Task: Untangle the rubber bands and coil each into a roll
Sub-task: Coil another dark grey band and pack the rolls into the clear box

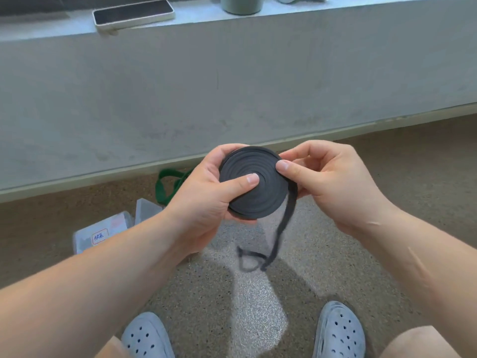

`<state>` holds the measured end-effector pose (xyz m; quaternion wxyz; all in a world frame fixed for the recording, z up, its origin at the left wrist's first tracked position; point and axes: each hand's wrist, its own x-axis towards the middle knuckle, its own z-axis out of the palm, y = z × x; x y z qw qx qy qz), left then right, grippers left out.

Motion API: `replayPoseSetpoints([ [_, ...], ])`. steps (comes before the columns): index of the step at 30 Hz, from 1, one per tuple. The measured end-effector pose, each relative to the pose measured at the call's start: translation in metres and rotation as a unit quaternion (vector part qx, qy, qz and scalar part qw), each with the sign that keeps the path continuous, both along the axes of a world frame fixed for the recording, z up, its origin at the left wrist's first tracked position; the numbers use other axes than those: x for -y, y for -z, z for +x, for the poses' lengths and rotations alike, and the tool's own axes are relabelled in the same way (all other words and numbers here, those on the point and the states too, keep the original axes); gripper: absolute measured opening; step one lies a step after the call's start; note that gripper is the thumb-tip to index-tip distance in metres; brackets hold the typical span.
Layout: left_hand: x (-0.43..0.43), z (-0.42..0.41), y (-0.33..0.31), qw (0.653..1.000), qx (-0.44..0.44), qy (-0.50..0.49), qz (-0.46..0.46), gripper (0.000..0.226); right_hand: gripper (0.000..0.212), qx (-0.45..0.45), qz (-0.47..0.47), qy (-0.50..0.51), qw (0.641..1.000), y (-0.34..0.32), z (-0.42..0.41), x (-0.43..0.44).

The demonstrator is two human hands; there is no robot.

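Grey concrete ledge [232,73] above sunlit speckled floor [258,293].

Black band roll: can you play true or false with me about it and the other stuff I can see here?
1. The left hand holds the roll, thumb on its flat face. True.
2. The black band is all wound up. False: a tail hangs loose below the roll.
3. The right hand is away from the roll. False: it pinches the roll's right edge.
4. A green band lies loose on the floor. True.
5. The phone is on the floor. False: it lies up on the ledge.
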<state>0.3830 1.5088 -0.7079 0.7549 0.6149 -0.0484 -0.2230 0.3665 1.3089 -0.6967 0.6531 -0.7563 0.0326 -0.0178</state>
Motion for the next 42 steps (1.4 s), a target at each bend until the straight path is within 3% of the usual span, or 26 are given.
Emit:
replayPoseSetpoints([
  [6, -0.006, 0.006, -0.001, 1.000, 0.012, 0.007, -0.005, 0.037, 0.005, -0.013, 0.019, -0.015, 1.000, -0.004, 0.002, 0.000],
  [10, -0.006, 0.008, 0.001, 0.999, 0.000, -0.032, -0.027, 0.036, 0.035, -0.030, 0.073, -0.005, 0.997, 0.003, -0.006, -0.016],
  [13, -0.003, 0.007, 0.002, 0.998, 0.001, -0.043, -0.037, 0.034, 0.039, -0.010, 0.102, 0.018, 0.995, 0.005, -0.006, -0.027],
  [18, -0.009, 0.020, -0.001, 0.996, 0.060, -0.024, 0.066, 0.029, 0.036, -0.018, 0.065, -0.003, 0.998, -0.003, 0.004, -0.010],
  [22, -0.024, 0.036, -0.012, 0.979, 0.104, 0.087, 0.155, 0.046, 0.035, -0.023, -0.036, -0.103, 0.994, -0.009, 0.008, 0.000],
  [25, -0.024, 0.038, -0.018, 0.959, 0.104, 0.190, 0.180, 0.052, 0.031, -0.030, -0.054, -0.151, 0.987, -0.008, 0.007, -0.003],
  [30, -0.021, 0.034, -0.015, 0.977, 0.100, 0.119, 0.147, 0.047, 0.024, -0.036, -0.034, -0.061, 0.997, -0.011, 0.012, 0.000],
  [35, -0.025, 0.032, -0.012, 0.997, 0.041, 0.022, 0.055, 0.042, 0.020, -0.034, -0.030, -0.035, 0.998, -0.009, 0.009, 0.003],
  [40, -0.013, 0.021, -0.009, 0.998, 0.008, -0.062, -0.015, 0.042, 0.009, 0.019, 0.022, 0.050, 0.998, -0.005, 0.006, -0.010],
  [42, -0.007, 0.016, -0.008, 0.995, -0.010, -0.087, -0.044, 0.041, 0.014, 0.022, 0.058, 0.067, 0.996, -0.001, 0.006, -0.015],
])
